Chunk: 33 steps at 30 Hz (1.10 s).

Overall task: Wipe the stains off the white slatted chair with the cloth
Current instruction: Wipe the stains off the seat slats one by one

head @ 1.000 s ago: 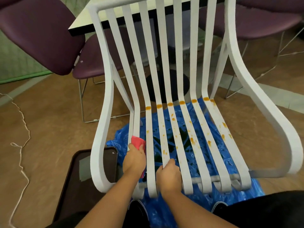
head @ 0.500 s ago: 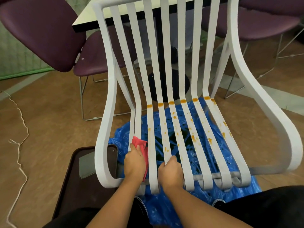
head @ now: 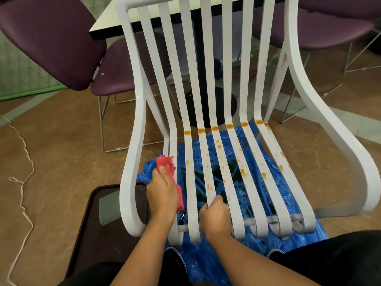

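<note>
Head: L hand slid cloth farther up slat.

Brown floor. Beyond the left hand stand a purple chair and a table on a black base. Left of that hand lie a tray and a cord. A blue sheet lies under the right hand.

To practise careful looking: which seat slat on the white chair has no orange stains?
The leftmost slat, where the left hand holds the red cloth; each other slat has an orange blob at its bend.
</note>
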Each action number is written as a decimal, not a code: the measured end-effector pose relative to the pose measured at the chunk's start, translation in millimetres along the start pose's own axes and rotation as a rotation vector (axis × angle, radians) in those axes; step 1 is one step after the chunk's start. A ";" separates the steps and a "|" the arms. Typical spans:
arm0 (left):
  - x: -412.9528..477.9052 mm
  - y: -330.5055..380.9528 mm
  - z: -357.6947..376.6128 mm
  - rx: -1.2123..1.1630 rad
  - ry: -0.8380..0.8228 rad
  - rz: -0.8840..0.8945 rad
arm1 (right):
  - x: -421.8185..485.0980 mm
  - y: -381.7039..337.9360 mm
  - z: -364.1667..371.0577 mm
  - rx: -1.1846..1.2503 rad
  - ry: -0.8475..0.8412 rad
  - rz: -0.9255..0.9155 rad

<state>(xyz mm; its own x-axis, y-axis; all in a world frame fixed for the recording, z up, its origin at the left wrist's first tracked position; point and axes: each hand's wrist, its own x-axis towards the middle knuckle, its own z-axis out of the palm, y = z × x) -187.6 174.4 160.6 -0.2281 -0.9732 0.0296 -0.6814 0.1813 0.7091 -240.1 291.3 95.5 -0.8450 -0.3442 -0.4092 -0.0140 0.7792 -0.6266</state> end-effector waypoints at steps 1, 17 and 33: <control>-1.1 5.3 -0.9 -0.043 -0.013 0.021 | -0.1 -0.2 0.2 0.002 0.001 0.000; -29.0 9.8 30.3 0.155 -0.127 0.086 | -0.1 -1.7 -3.9 0.037 -0.010 0.011; -18.7 5.0 69.0 0.311 -0.331 -0.120 | -4.6 -5.9 -8.0 0.051 -0.025 0.027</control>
<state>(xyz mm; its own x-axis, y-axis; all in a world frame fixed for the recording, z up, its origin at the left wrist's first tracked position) -234.7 203.2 115.0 -0.3096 -0.9017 -0.3018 -0.8811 0.1527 0.4475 -240.5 292.4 106.3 -0.8313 -0.3366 -0.4423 0.0368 0.7607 -0.6480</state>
